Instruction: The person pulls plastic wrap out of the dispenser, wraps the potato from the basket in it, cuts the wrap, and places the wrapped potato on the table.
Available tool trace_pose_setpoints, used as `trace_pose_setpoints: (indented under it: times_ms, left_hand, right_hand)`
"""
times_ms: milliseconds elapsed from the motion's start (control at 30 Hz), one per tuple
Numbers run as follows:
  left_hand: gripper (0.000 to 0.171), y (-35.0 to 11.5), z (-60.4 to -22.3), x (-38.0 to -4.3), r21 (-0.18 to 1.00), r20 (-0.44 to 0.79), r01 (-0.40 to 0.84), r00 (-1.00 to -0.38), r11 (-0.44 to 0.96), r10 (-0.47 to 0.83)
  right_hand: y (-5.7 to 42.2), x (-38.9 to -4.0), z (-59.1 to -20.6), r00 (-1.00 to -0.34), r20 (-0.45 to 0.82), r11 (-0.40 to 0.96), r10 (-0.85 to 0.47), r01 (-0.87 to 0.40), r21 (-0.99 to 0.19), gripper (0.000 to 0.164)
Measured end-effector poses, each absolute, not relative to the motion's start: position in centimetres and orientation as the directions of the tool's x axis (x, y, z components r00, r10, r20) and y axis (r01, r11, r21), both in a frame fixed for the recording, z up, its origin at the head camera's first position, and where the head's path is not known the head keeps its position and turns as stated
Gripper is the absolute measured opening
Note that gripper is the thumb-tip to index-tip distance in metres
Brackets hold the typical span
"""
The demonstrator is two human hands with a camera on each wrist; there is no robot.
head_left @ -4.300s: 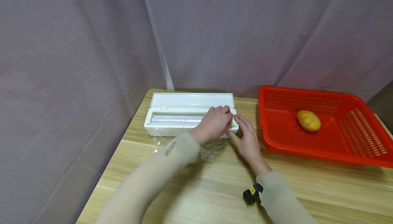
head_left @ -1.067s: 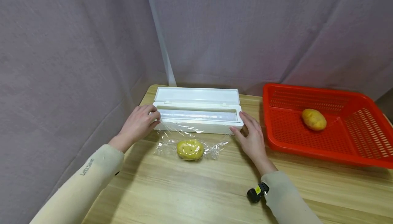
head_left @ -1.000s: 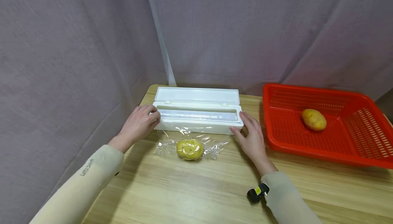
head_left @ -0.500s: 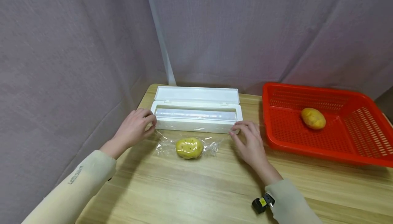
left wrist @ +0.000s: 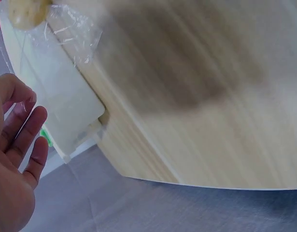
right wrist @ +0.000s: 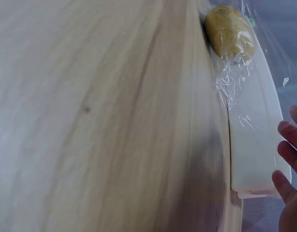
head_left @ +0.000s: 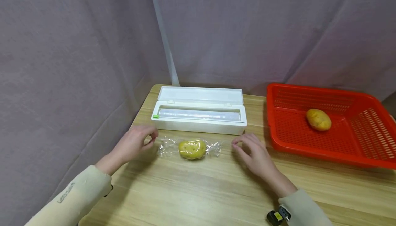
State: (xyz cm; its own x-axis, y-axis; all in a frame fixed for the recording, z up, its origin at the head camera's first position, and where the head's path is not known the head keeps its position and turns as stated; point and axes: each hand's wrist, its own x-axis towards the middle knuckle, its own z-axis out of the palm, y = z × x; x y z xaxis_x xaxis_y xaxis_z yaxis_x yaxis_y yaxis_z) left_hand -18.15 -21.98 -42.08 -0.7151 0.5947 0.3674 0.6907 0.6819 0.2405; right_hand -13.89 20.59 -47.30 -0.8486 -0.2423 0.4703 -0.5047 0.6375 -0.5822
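Note:
A potato [head_left: 192,149] lies on the table under clear cling film [head_left: 167,147], which is crumpled at both sides of it. My left hand [head_left: 136,142] pinches one corner of the film between thumb and index finger, left of the potato. On the other side, my right hand [head_left: 252,153] pinches the opposite corner, thumb and index finger meeting. In the right wrist view the film runs from the potato [right wrist: 230,34] toward that hand's fingers [right wrist: 288,159]. Behind the potato stands a white cling film dispenser [head_left: 199,126], lid raised, with a roll [head_left: 199,115] inside.
A red plastic basket [head_left: 272,126] stands to the right, with another potato [head_left: 318,119] in it. A green slider [head_left: 156,116] sits at the dispenser's left end. Grey curtains [head_left: 232,30] hang behind and left of the wooden table [head_left: 191,191].
Both hands have come away from the dispenser's ends toward the table's front, bringing the film's edge with them. Earlier, the left hand was at the dispenser's right end; the green slider now shows at the left.

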Motion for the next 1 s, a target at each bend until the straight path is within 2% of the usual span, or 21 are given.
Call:
trace_pose_setpoints:
  times_ms: [267, 500, 733, 867, 1000]
  left_hand:
    - [0.03, -22.0, -43.3, -16.8, 0.12, 0.396, 0.732, -0.655, 0.671, 0.644]
    - [0.027, -21.9, -44.1, -15.9, 0.018, 0.328, 0.738, -0.642, 0.675, 0.693]
    - [0.032, -21.2, -44.7, -16.0, -0.11, 0.303, 0.77, -0.577, 0.629, 0.759]
    - [0.026, -21.2, -44.8, -15.7, -0.084, 0.28, 0.77, -0.591, 0.632, 0.757]
    - [0.012, -21.3, -44.5, -15.4, 0.062, 0.244, 0.749, -0.652, 0.66, 0.718]
  right_hand:
    - [21.1, -13.5, -47.8, -0.83, 0.444, 0.642, -0.337, -0.548, -0.537, 0.02]
    - [21.0, -13.9, -48.2, -0.821, 0.349, 0.676, -0.451, -0.57, -0.467, 0.016]
    - [20.7, -14.5, -48.2, -0.793, 0.301, 0.696, -0.53, -0.609, -0.38, 0.01]
    - [20.5, -14.9, -47.5, -0.797, 0.271, 0.698, -0.539, -0.603, -0.386, 0.012]
    - [20.6, -15.3, -47.0, -0.814, 0.245, 0.7, -0.526, -0.578, -0.419, 0.011]
